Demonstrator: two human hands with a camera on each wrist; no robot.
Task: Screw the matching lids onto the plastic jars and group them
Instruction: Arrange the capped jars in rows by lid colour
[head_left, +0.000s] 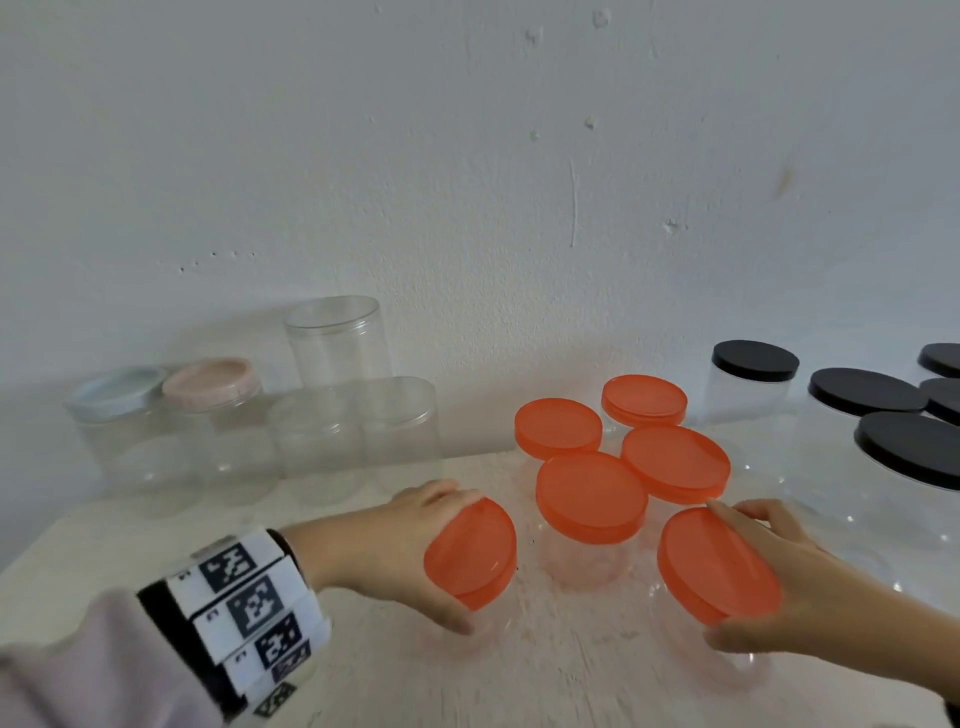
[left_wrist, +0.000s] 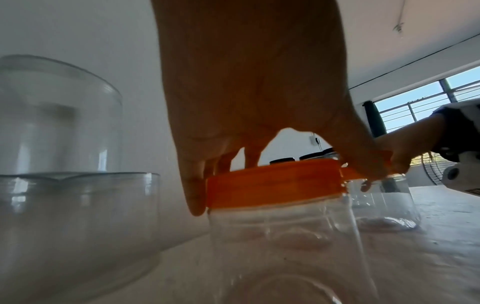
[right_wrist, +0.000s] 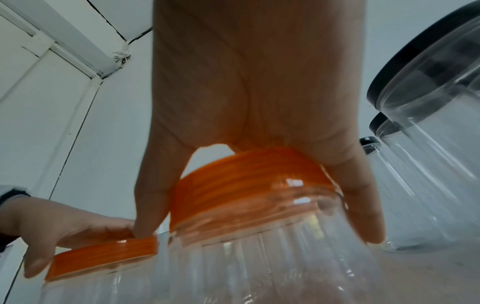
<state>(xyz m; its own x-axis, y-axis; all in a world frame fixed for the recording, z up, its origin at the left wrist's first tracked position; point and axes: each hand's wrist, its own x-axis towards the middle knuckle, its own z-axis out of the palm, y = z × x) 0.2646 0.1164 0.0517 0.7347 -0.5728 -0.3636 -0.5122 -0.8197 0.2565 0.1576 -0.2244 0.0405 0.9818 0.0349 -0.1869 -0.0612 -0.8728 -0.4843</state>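
Jars with orange lids: left hand (head_left: 395, 545) grips one lid (head_left: 470, 553), right hand (head_left: 800, 587) grips another (head_left: 717, 566), both tilted on the counter (head_left: 545, 675). Set them upright, slide beside the orange group (head_left: 618, 452).

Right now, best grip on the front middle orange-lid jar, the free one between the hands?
Take the front middle orange-lid jar by the lid rim, fingers coming down from above. It stands upright with its flat round lid exposed, while neighbouring jars and both hands crowd its clear sides. Probably spread the fingers across the rim.
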